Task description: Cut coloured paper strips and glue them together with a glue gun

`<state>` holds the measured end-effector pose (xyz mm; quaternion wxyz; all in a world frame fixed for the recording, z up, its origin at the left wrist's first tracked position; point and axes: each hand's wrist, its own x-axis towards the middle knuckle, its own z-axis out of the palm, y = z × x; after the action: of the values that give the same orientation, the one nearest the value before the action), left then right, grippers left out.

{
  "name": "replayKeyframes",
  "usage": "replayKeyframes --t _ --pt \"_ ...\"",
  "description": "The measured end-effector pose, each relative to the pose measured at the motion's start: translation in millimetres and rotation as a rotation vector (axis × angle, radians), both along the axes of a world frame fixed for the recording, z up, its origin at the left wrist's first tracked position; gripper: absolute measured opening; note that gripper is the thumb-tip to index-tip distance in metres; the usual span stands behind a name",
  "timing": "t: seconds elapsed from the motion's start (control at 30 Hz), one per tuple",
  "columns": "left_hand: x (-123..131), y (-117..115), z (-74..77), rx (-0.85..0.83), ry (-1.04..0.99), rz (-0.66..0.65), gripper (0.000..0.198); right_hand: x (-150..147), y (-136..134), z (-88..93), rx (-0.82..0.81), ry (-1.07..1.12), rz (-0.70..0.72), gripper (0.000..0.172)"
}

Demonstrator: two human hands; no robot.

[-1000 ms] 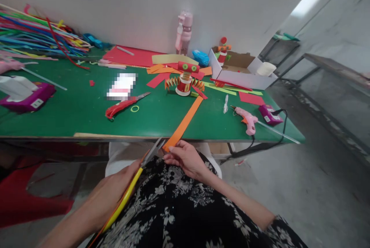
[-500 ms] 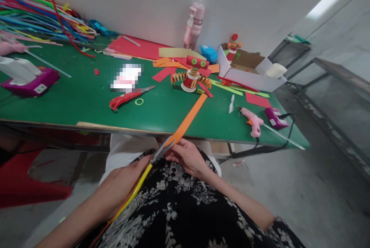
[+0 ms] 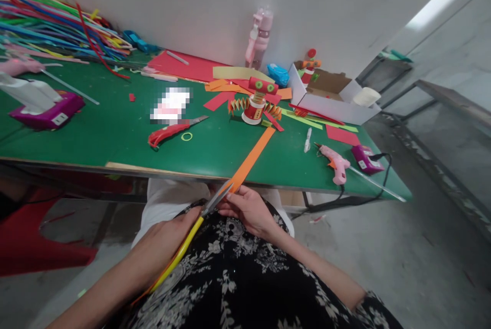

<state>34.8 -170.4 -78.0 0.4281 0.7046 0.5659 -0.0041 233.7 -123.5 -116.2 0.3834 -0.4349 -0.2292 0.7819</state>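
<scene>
A pair of yellow-handled scissors (image 3: 194, 233) is gripped in the left hand (image 3: 172, 237), whose fingers are mostly hidden, and the blades, slightly parted, are held at the lower end of an orange strip (image 3: 253, 156). That end is pinched between the thumb and fingers of the right hand (image 3: 249, 210), just off the near edge of the green surface (image 3: 215, 152); the rest of the strip is laid slantwise across that edge, with its far end near a small red paper figure (image 3: 253, 109). The figure is stood upright around the middle of the surface, with folded orange arms on both sides. To the left of the strip, a red-handled knife (image 3: 169, 133) and a thin green ring (image 3: 186, 136) are placed close together. Toward the near right corner, a pink glue gun (image 3: 335, 161) is laid beside a purple box (image 3: 367, 159), with a white pen (image 3: 308, 139) to its left. By the far right corner, a second figure (image 3: 308, 69) is seen in an open white box (image 3: 332, 103). A pink bottle (image 3: 261, 37) is stood at the far edge, and a heap of coloured stems (image 3: 65, 29) is spread by the far left corner.
</scene>
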Motion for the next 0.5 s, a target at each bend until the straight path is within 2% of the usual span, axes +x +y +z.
replayKeyframes --t 0.33,0.5 --pt "-0.2 -0.9 2.0 0.001 -0.016 0.009 0.047 -0.2 -0.2 -0.1 0.001 -0.006 -0.01 0.044" --pt "-1.6 -1.7 -0.2 -0.007 -0.028 0.014 0.035 -0.6 0.0 -1.6 -0.003 -0.011 -0.021 0.047"
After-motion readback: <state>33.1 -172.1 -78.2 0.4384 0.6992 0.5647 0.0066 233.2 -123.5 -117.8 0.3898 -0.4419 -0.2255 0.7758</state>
